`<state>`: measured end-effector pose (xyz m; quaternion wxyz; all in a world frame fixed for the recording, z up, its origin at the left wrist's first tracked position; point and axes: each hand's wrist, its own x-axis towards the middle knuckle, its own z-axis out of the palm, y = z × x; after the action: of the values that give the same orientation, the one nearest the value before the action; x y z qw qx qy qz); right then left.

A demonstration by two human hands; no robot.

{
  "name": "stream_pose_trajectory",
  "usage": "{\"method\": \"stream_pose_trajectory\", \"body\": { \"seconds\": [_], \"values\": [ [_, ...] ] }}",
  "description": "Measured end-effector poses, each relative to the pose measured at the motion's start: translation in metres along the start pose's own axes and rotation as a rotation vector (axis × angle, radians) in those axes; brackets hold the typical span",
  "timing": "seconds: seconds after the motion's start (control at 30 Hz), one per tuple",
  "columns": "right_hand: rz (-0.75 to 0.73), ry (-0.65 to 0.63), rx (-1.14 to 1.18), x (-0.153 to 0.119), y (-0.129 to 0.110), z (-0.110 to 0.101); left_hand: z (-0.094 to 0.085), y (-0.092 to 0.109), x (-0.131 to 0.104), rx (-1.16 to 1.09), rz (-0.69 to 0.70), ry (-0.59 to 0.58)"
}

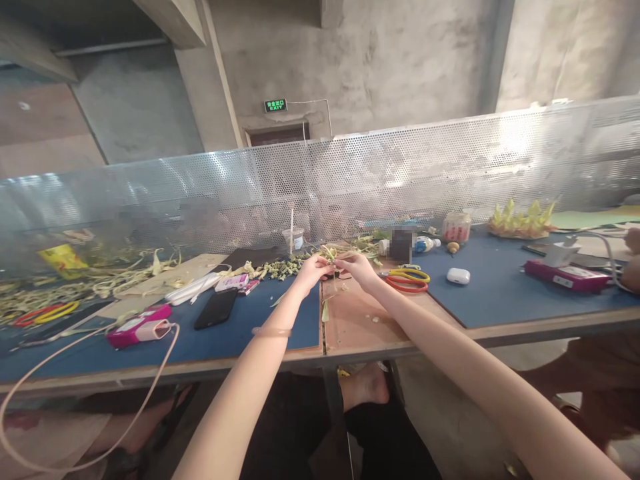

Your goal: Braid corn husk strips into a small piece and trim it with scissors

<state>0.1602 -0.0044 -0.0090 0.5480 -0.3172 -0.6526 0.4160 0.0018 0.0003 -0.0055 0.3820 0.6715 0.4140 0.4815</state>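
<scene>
Both arms reach forward over the table's brown middle section. My left hand (314, 272) is closed, its fingers pinching a small greenish plant piece (330, 253). Close beside it on the right, my right hand (358, 269) pinches the same piece, whose exact shape is too small to make out. A thin pale strip (325, 311) lies below the hands. Behind them is a heap of small green plant bits (285, 268). Scissors with yellow and red handles (407, 280) rest to the right of my right hand.
On the left are a black phone (216, 309), a pink power bank (139, 327) with a looping cable, and another pair of scissors (46, 313). A cup with a straw (293, 238), a jar (457, 228) and a white earphone case (459, 275) stand farther off. A perforated metal panel (240, 180) runs behind.
</scene>
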Motion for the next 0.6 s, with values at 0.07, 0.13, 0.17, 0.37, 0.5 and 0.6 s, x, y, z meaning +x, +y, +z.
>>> {"method": "stream_pose_trajectory", "body": {
  "seconds": [0.07, 0.13, 0.17, 0.37, 0.5, 0.6],
  "values": [
    [-0.011, -0.045, 0.004, -0.0016, -0.0024, 0.0005, -0.0002, 0.0003, 0.0, -0.008, 0.001, 0.011],
    [-0.022, -0.096, 0.008, -0.0031, -0.0045, 0.0009, -0.0004, 0.0012, -0.0006, -0.017, 0.007, 0.024],
    [-0.026, -0.117, 0.009, -0.0036, -0.0051, 0.001, -0.0006, 0.0019, -0.0011, -0.023, 0.011, 0.029],
    [-0.028, -0.132, 0.007, -0.0018, -0.0004, 0.0005, -0.0024, 0.0057, -0.0037, -0.061, 0.048, 0.047],
    [-0.023, -0.116, 0.005, 0.0001, 0.0032, -0.0005, -0.0025, 0.0079, -0.0038, -0.07, 0.047, 0.048],
    [-0.02, -0.126, 0.004, 0.0003, 0.0036, -0.0011, -0.0017, 0.0095, -0.004, -0.067, 0.03, 0.023]
  ]
}}
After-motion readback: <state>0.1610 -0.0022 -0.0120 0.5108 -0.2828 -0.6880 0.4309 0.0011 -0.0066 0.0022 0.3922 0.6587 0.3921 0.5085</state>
